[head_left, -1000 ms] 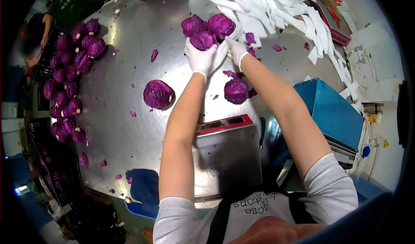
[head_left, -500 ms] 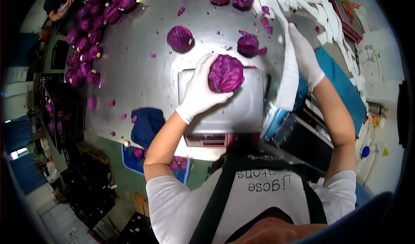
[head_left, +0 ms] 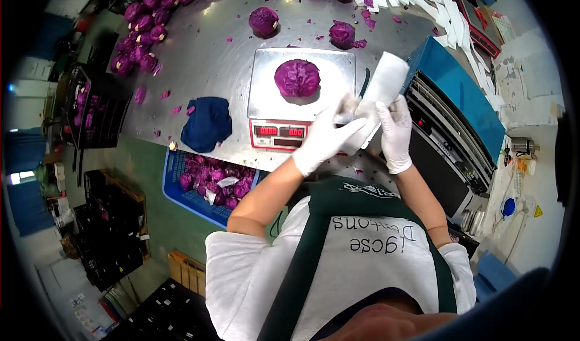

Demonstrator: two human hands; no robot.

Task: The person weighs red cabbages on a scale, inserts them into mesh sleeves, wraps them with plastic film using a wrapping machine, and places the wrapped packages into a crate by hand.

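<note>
A red cabbage (head_left: 297,79) rests by itself on the steel pan of the weighing scale (head_left: 263,102). To the right of the pan, my two gloved hands hold a white foam net sleeve (head_left: 388,75) between them. My left hand (head_left: 329,134) is at the sleeve's near part, its fingertips blurred and partly hidden by the sleeve. With thumb and fingers bent, my right hand (head_left: 396,129) grips the sleeve from its right side. The sleeve's far end sticks up beyond both hands.
More red cabbages (head_left: 145,24) are heaped at the back left. Loose leaves dot the steel table (head_left: 199,57). A dark blue cloth (head_left: 206,123) lies near the edge, above a blue crate (head_left: 199,211) of cabbage pieces. White sleeves (head_left: 462,36) and a blue-topped machine (head_left: 456,90) stand right.
My left hand has let go of the cabbage, which now sits on the scale, and moved right to the sleeve. My right hand has brought the sleeve nearer my body. The view has shifted.
</note>
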